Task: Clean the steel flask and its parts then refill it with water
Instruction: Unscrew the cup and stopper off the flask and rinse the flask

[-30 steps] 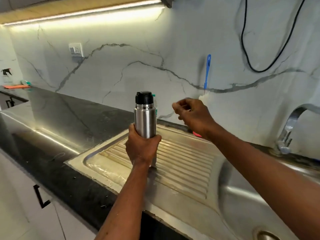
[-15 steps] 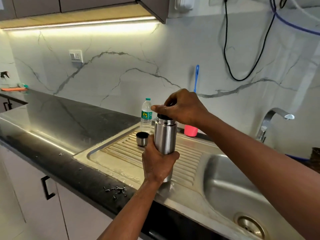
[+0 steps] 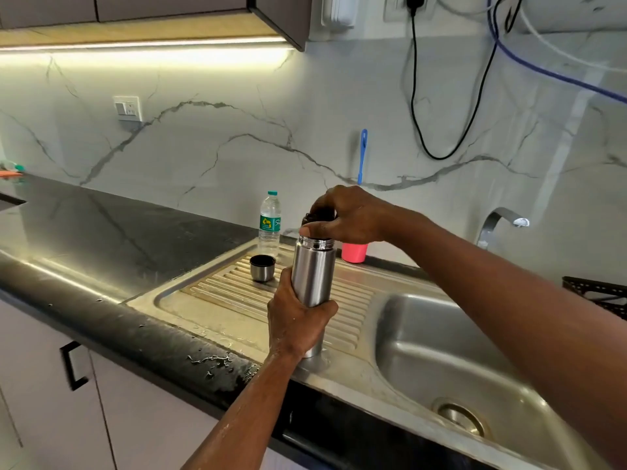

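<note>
Where the dark counter (image 3: 101, 225) runs in from the left, a wall switch (image 3: 128, 108) sits on the marble above it and spilled water (image 3: 217, 362) beads near its front edge. On the ribbed drainboard (image 3: 220, 300) a clear bottle (image 3: 270, 218) with a green label stands upright at the back. Just in front of it a small steel cup (image 3: 262, 268) stands mouth up, apart from the flask (image 3: 312, 276). The left hand (image 3: 295, 320) is wrapped round the flask's lower half, fingers curled tight on the body. The flask stands upright, its base on the steel at the drainboard's front, beside the basin (image 3: 424, 351). The right hand (image 3: 349, 215) comes over the top, fingers and thumb pinched round the dark stopper (image 3: 314, 217) at the flask's neck; whether the stopper is seated I cannot tell. Behind that hand a pink beaker (image 3: 354, 252) stands by the wall, a blue handle (image 3: 363, 154) above it. A black cable (image 3: 415, 96) loops down the marble. In the basin the drain (image 3: 459, 417) shows, the tap (image 3: 498, 220) curves over its back edge, and a black rack (image 3: 597, 293) sits at the far right
</note>
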